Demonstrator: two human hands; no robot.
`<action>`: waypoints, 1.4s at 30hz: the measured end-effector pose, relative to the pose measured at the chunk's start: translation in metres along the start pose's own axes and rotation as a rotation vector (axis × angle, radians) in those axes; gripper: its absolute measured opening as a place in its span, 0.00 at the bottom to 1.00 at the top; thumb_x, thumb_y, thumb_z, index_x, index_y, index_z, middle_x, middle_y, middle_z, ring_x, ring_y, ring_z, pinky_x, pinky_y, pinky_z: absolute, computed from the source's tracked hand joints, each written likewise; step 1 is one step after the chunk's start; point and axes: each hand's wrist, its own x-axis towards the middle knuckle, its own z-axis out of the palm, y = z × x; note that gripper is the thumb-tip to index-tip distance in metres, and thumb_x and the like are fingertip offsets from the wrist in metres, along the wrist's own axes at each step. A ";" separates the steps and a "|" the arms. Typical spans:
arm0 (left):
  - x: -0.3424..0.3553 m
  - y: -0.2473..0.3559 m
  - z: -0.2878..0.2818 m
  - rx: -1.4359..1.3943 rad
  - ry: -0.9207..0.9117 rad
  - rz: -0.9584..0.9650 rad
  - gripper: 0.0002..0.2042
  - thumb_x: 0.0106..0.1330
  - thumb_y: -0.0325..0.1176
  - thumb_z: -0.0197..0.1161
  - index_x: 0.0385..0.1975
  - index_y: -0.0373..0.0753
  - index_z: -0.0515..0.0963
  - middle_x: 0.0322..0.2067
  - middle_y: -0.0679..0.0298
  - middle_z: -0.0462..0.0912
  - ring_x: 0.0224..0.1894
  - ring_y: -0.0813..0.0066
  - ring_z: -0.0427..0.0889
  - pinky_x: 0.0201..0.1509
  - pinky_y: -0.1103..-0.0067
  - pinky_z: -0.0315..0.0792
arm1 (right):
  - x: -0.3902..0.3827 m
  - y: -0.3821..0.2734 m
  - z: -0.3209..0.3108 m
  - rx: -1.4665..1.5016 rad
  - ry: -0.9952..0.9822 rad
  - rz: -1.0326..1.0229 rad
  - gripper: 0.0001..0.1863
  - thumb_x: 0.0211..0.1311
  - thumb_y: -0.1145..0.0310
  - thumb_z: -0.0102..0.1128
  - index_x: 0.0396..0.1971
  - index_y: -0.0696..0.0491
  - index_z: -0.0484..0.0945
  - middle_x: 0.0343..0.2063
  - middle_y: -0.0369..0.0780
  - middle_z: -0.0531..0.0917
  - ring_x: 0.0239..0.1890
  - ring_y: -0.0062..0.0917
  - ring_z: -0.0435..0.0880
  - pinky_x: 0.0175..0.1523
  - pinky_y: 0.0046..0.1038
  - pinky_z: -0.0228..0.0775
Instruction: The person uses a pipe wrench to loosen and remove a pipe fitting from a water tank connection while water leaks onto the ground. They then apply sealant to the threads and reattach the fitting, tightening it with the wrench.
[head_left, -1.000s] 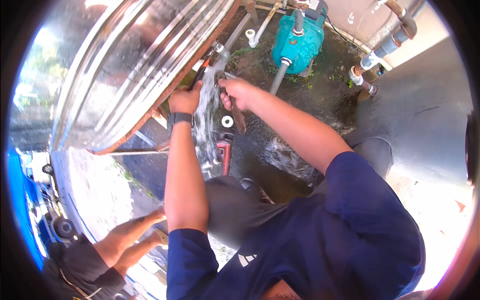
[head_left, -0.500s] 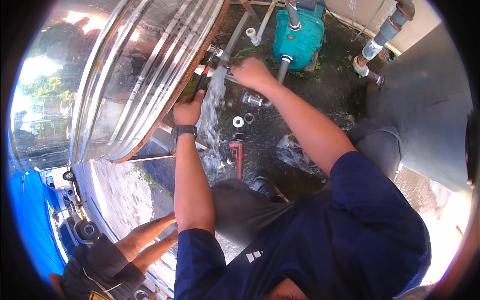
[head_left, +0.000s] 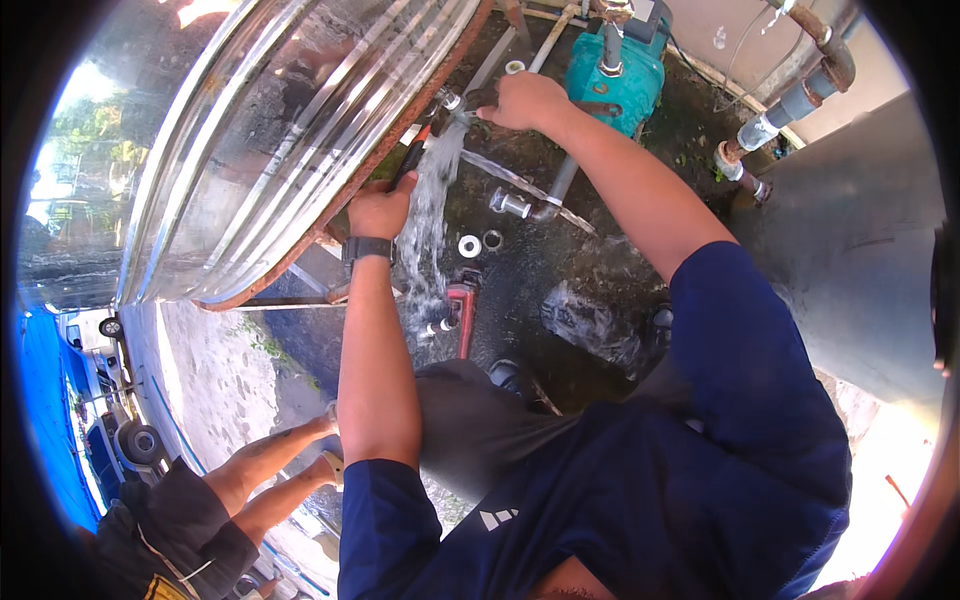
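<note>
Water (head_left: 432,190) gushes from a metal pipe fitting (head_left: 449,99) at the lower rim of a ribbed, shiny steel tank (head_left: 290,150) and falls to the wet ground. My left hand (head_left: 380,208) is closed around the black handle of an orange-and-black tool (head_left: 417,148), whose far end reaches toward the fitting; its exact kind is unclear. My right hand (head_left: 530,100), just right of the fitting, is closed on a dark metal wrench-like tool (head_left: 601,108). One end of this tool sticks out past my hand toward the pump; its other end, near the fitting, is partly hidden.
A teal pump (head_left: 620,75) with pipes stands beyond my right hand. On the ground lie a red pipe wrench (head_left: 463,315), a white ring (head_left: 469,246), a dark ring (head_left: 492,240) and a grey pipe fitting (head_left: 510,204). Another person's legs (head_left: 270,475) are at lower left; a grey tank (head_left: 870,260) stands right.
My right hand has moved away from me and turned, and the dark tool's end now shows beside the pump. My left hand keeps its grip. The view has shifted slightly.
</note>
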 end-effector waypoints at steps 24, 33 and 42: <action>0.014 -0.012 0.018 -0.070 0.016 0.060 0.32 0.67 0.63 0.54 0.40 0.34 0.85 0.40 0.45 0.86 0.50 0.48 0.83 0.59 0.62 0.73 | 0.061 0.004 -0.006 -0.319 -0.234 -0.367 0.39 0.66 0.37 0.54 0.68 0.48 0.68 0.61 0.50 0.76 0.65 0.45 0.72 0.65 0.42 0.67; 0.020 -0.017 0.013 -0.005 -0.073 0.073 0.35 0.64 0.68 0.53 0.45 0.37 0.85 0.46 0.45 0.85 0.54 0.48 0.81 0.62 0.65 0.71 | 0.064 0.002 -0.036 -0.374 -0.343 -0.299 0.40 0.61 0.31 0.54 0.37 0.61 0.85 0.37 0.52 0.84 0.45 0.46 0.83 0.51 0.42 0.74; 0.025 -0.023 0.028 -0.138 -0.065 0.019 0.38 0.67 0.69 0.47 0.32 0.33 0.84 0.24 0.55 0.86 0.38 0.55 0.87 0.50 0.65 0.73 | 0.058 0.062 -0.061 -0.442 -0.216 -0.346 0.43 0.63 0.27 0.46 0.29 0.60 0.84 0.27 0.48 0.85 0.36 0.43 0.86 0.44 0.42 0.77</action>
